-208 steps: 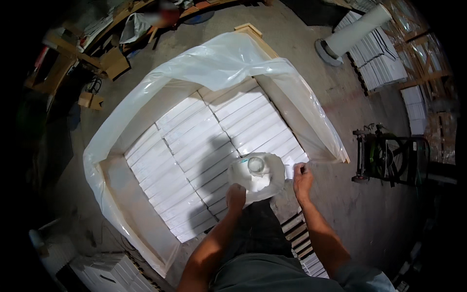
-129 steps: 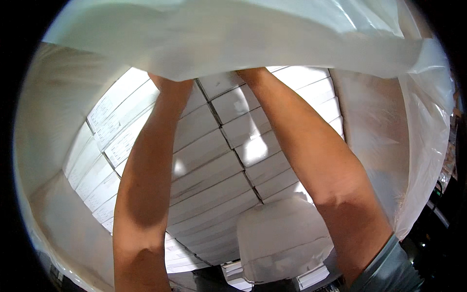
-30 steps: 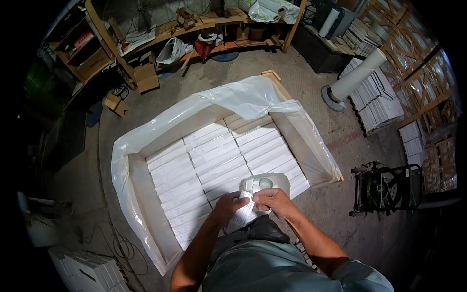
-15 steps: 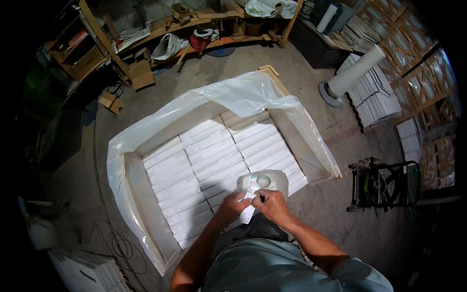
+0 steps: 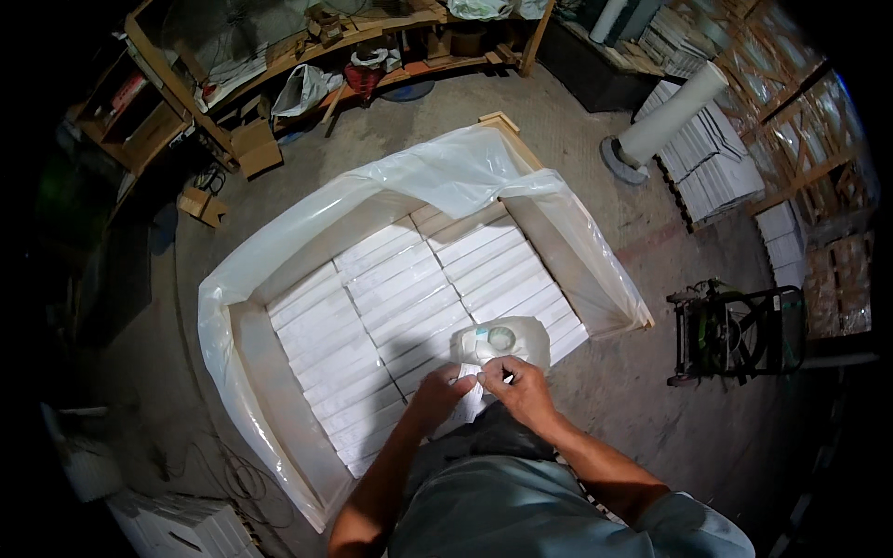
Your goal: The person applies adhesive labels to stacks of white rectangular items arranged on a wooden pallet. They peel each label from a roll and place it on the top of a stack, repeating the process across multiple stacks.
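Observation:
Both hands meet close to my body, over the near edge of a large crate (image 5: pixel 233 270) draped with clear plastic sheeting. My left hand (image 5: pixel 437 395) pinches one side of a small white paper slip (image 5: pixel 473 402). At its other side, my right hand (image 5: pixel 521 389) has thumb and fingers pressed together on the slip. Just beyond the fingers lies a pale, rounded plastic bundle (image 5: pixel 532 338) with a greenish-grey ring (image 5: pixel 501 338) on it; I cannot make out its kind. Rows of flat white boxes (image 5: pixel 391 279) lie inside the crate.
A wooden workbench (image 5: pixel 363 42) with sacks runs along the back. On the right are a tall white roll (image 5: pixel 674 112) on a round base, stacked white boxes (image 5: pixel 716 177) and a black hand cart (image 5: pixel 735 335). Cable (image 5: pixel 233 474) coils on the floor at left.
The view has shifted slightly, so the crate and room sit a little further left and higher. Both hands keep hold of the paper slip, which has tilted a little.

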Action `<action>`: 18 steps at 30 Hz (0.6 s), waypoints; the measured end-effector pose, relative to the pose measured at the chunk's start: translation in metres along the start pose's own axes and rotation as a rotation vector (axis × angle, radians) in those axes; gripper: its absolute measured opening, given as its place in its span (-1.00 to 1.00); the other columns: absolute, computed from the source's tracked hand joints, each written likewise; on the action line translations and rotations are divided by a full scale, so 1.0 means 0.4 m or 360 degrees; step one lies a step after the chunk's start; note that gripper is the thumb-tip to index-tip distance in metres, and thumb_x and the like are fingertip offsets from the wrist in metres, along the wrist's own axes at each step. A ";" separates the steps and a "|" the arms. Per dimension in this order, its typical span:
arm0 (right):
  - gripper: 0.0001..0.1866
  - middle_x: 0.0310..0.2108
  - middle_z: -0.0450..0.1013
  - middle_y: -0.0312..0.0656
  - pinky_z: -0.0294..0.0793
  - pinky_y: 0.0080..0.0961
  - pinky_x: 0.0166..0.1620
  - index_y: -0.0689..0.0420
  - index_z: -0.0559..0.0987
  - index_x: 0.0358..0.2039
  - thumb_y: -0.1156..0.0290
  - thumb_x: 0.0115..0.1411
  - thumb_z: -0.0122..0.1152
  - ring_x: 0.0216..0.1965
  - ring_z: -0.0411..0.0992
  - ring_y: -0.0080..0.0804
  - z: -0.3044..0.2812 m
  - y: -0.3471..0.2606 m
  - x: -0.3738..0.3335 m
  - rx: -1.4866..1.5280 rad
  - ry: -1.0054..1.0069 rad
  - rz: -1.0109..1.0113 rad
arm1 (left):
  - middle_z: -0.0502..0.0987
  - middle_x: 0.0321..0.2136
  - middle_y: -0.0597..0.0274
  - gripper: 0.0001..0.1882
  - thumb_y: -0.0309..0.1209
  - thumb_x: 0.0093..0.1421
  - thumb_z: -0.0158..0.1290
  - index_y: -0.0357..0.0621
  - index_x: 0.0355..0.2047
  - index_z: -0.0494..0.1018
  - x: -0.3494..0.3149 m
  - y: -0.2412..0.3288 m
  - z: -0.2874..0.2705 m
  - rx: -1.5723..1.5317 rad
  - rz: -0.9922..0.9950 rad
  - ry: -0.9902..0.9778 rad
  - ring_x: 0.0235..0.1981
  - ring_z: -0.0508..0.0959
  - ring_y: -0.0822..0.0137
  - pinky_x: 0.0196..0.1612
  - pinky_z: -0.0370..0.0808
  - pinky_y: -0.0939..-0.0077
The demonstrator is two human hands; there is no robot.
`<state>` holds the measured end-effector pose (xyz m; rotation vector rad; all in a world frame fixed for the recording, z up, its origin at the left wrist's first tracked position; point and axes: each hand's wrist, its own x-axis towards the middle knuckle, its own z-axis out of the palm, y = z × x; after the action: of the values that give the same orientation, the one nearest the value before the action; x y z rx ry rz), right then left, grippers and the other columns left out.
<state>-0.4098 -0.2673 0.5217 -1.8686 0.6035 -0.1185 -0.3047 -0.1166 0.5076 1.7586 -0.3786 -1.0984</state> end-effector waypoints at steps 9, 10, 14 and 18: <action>-0.84 -0.48 0.48 -0.31 0.42 -0.64 -0.29 0.27 0.59 -0.35 0.41 0.18 0.25 -0.43 0.42 -0.58 -0.027 0.127 0.036 0.0720 -0.0335 0.0644 | 0.51 -0.39 0.12 -0.61 -0.15 0.25 0.02 -0.29 -0.20 0.50 0.056 -0.055 0.027 0.0090 0.0270 -0.0194 -0.32 0.50 0.28 -0.14 0.41 0.36; -0.84 -0.47 0.48 -0.31 0.42 -0.64 -0.29 0.28 0.58 -0.35 0.42 0.19 0.23 -0.42 0.41 -0.57 -0.028 0.134 0.041 0.0775 -0.0267 0.0639 | 0.50 -0.41 0.14 -0.61 -0.15 0.24 0.02 -0.28 -0.20 0.50 0.068 -0.066 0.032 0.0064 0.0305 -0.0155 -0.36 0.49 0.30 -0.20 0.41 0.37; -0.86 -0.44 0.47 -0.31 0.40 -0.65 -0.28 0.29 0.55 -0.32 0.45 0.23 0.18 -0.41 0.40 -0.59 -0.024 0.194 0.062 0.0703 -0.0093 0.0617 | 0.49 -0.46 0.21 -0.63 -0.18 0.21 0.06 -0.25 -0.16 0.50 0.110 -0.083 0.048 -0.0568 -0.0008 -0.0090 -0.52 0.43 0.39 -0.42 0.37 0.45; -0.90 -0.47 0.44 -0.36 0.36 -0.65 -0.32 0.23 0.54 -0.32 0.46 0.24 0.18 -0.41 0.38 -0.66 -0.016 0.245 0.081 0.0642 -0.0139 0.0565 | 0.49 -0.52 0.28 -0.65 -0.24 0.14 0.10 -0.19 -0.13 0.49 0.167 -0.077 0.096 -0.0672 -0.0450 -0.0130 -0.63 0.38 0.48 -0.56 0.30 0.54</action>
<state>-0.4182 -0.3126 0.4293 -1.3504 0.7779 0.0710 -0.3067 -0.1693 0.4436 1.4187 0.0587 -1.3415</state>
